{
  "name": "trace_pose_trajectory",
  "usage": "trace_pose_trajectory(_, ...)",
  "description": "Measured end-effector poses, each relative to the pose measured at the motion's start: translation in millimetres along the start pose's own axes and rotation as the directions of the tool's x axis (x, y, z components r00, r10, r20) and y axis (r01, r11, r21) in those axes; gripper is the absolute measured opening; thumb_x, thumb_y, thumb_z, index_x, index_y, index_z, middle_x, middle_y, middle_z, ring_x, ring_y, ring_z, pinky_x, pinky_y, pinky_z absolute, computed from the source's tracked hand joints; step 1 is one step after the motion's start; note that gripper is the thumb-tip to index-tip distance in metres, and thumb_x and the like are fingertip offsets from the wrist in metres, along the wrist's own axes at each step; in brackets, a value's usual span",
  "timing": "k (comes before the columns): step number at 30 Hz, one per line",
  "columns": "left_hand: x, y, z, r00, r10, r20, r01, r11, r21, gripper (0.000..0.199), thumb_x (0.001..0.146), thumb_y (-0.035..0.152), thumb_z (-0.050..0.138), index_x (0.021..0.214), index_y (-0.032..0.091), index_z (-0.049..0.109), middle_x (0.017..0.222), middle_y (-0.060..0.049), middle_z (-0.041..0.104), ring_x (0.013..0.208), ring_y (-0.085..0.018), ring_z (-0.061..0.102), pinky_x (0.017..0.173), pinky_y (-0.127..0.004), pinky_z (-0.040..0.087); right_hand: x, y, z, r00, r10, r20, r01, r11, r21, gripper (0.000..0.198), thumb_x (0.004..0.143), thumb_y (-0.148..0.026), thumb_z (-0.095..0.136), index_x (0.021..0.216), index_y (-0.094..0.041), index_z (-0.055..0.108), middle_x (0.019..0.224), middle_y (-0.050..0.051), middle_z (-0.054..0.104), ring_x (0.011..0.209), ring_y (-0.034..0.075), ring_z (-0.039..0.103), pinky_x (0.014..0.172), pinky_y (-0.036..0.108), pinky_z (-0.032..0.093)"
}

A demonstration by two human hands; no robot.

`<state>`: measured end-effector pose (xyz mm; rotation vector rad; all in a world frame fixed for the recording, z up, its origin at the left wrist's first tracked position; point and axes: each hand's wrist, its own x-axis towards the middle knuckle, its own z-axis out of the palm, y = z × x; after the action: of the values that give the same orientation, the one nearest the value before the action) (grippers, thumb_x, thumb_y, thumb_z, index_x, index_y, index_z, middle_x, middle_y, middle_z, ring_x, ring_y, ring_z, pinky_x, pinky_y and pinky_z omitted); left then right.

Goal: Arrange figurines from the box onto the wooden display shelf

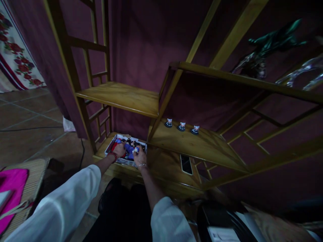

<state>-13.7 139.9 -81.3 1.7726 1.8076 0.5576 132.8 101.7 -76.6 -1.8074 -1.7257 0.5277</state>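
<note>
A shallow cardboard box (pixel 109 148) sits on the low shelf, packed with small red, blue, purple and black figurines. My right hand (pixel 140 158) is at the box's right end, thumb and fingers closed on a small blue-and-white figurine (pixel 136 150). Inside the box's left half, my left hand (pixel 119 150) reaches down among the red and purple pieces; its fingertips are partly hidden there. On the shelf to the right, three small figurines with white heads and dark bases stand in a row: the left one (pixel 169 123), the middle one (pixel 181 126) and the right one (pixel 195 130).
A wooden display rack surrounds the box, with a higher left shelf (pixel 121 95) above it. A phone (pixel 186 164) lies on the lower board. A green sculpture (pixel 275 40) stands on the upper right shelf. At left is a woven-top stool (pixel 37 171) with pink cloth (pixel 15 181).
</note>
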Motion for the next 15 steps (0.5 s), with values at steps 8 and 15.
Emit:
trace_pose_trajectory(8, -44, 20, 7, 1.000, 0.016, 0.000, -0.016, 0.996, -0.090, 0.032, 0.075, 0.014, 0.049, 0.106, 0.016, 0.058, 0.091, -0.007, 0.065, 0.088, -0.017, 0.059, 0.078, -0.024, 0.043, -39, -8, -4, 0.999, 0.009, -0.043, -0.009, 1.000, 0.010, 0.035, 0.076, -0.023, 0.048, 0.111, -0.023, 0.051, 0.088, 0.002, 0.065, 0.077, 0.015, 0.061, 0.071, 0.023, 0.044)
trace_pose_trajectory(15, -71, 24, 7, 1.000, -0.013, 0.010, 0.015, 0.969, -0.248, 0.026, 0.072, 0.011, 0.050, 0.096, 0.012, 0.061, 0.079, -0.006, 0.064, 0.075, -0.016, 0.059, 0.071, -0.025, 0.045, -62, -15, -21, 0.999, 0.023, -0.049, -0.024, 0.999, -0.038, 0.033, 0.076, -0.025, 0.047, 0.109, -0.022, 0.053, 0.087, 0.003, 0.066, 0.078, 0.016, 0.061, 0.072, 0.024, 0.043)
